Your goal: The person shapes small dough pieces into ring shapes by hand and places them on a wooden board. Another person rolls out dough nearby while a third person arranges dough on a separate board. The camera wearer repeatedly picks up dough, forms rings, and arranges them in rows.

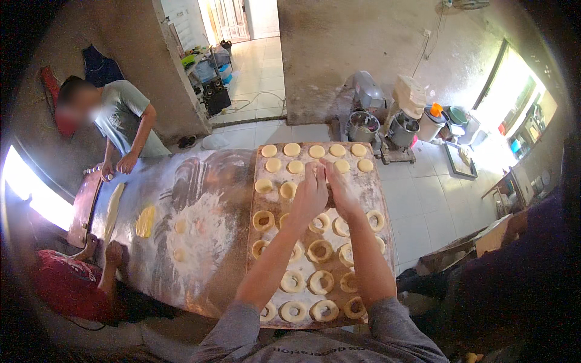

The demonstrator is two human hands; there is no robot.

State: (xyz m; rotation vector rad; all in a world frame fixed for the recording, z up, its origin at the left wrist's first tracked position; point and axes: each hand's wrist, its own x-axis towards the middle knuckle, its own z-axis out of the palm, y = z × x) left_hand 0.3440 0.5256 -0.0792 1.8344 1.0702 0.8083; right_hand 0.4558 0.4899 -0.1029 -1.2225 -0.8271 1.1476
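Note:
A floured wooden board (275,204) lies before me, set with rows of pale dough. Flat round dough pieces (292,149) fill the far rows, and dough rings (292,281) with open centres fill the nearer ones. My left hand (311,195) and my right hand (340,195) come together over the far middle of the board. Their fingertips meet beside the second row of rounds. Both hands have their fingers drawn closed; whatever lies between them is hidden. My forearms cover some of the rings.
To the left, a metal table (200,175) carries scattered flour, a yellow slab (145,221) and a long dough strip (113,209). A person (130,112) stands at its far left corner; another in red (75,284) is nearer. Mixers (367,91) stand against the back wall.

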